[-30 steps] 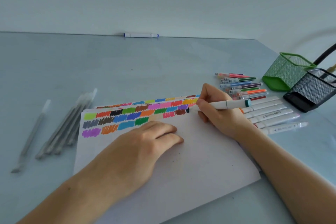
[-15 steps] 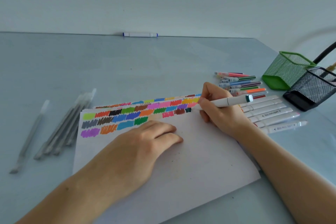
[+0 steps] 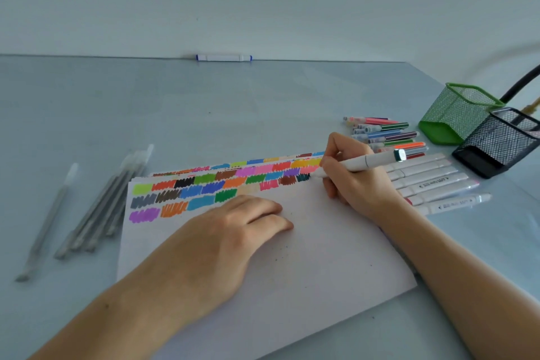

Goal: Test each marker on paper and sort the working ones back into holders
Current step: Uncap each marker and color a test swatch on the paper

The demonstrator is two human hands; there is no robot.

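A: The right hand [image 3: 355,177] pinches a white marker [image 3: 366,161], tip on the paper [image 3: 306,257] beside a dark teal swatch [image 3: 303,177]. What could go wrong?

B: The nib works at the sheet's right edge; a longer stroke could run onto the smooth table [image 3: 204,114]. The left hand [image 3: 233,231], fingers lightly curled and holding nothing, rests flat on the paper (loosen it and the thin sheet may slide).

A: Materials?

B: Matte paper, chunky plastic barrels [image 3: 432,181], slim coloured pens [image 3: 385,134]; a green mesh holder [image 3: 455,114] and a black mesh holder [image 3: 496,143], both wire, lie tipped well to the right.
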